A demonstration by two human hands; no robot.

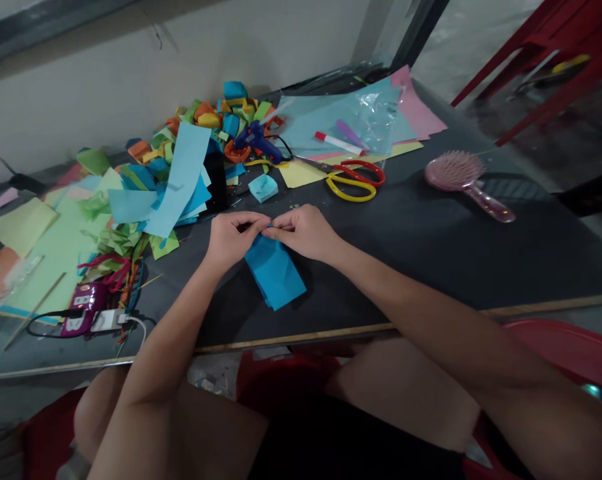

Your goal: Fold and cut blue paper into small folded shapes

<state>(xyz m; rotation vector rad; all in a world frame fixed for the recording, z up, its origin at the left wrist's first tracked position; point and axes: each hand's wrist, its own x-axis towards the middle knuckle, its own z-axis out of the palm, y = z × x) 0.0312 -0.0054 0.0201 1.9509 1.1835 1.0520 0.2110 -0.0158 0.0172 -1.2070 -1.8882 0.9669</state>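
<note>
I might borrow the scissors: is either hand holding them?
No, the scissors lie untouched, while the left hand and right hand both pinch the blue paper.

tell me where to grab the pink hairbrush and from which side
Probably grip the hairbrush by its handle, right hand coming from the near right: the handle slants that way, and the bristles face upward at the far left end.

Layered blue paper (278,275), set aslant
</note>
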